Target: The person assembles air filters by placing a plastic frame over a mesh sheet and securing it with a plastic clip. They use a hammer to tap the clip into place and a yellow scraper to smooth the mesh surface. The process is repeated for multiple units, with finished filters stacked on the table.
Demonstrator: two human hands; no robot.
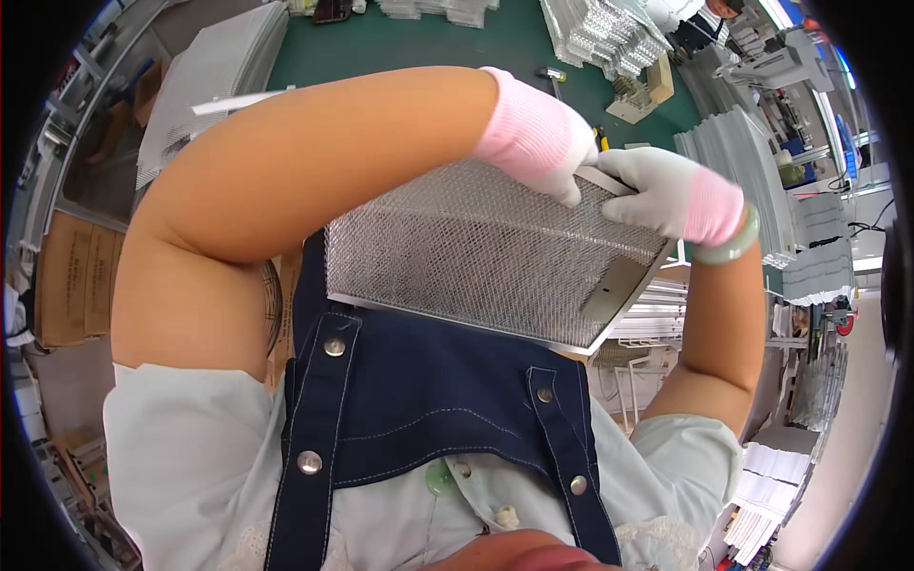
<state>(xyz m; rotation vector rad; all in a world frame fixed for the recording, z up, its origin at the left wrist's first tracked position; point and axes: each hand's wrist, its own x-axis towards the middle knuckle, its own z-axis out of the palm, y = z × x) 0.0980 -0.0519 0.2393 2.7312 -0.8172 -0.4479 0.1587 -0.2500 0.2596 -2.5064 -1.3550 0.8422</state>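
Note:
A rectangular metal mesh filter with a thin metal frame leans against my apron, its near edge low and its far side on the bench. My left hand, in a white glove with a pink cuff, reaches across its far edge. The thumb lies over the mesh and the fingers are closed at the far right corner. There, my right hand, gloved the same way, pinches a narrow metal frame strip. The two hands nearly touch. A flat plate with a small hole sits near the filter's right side.
Beyond the hands, the green bench holds a hammer, a wooden block and stacked mesh sheets. More metal sheets are stacked at the left. Long metal frame pieces stand at the right. Cardboard is at the lower left.

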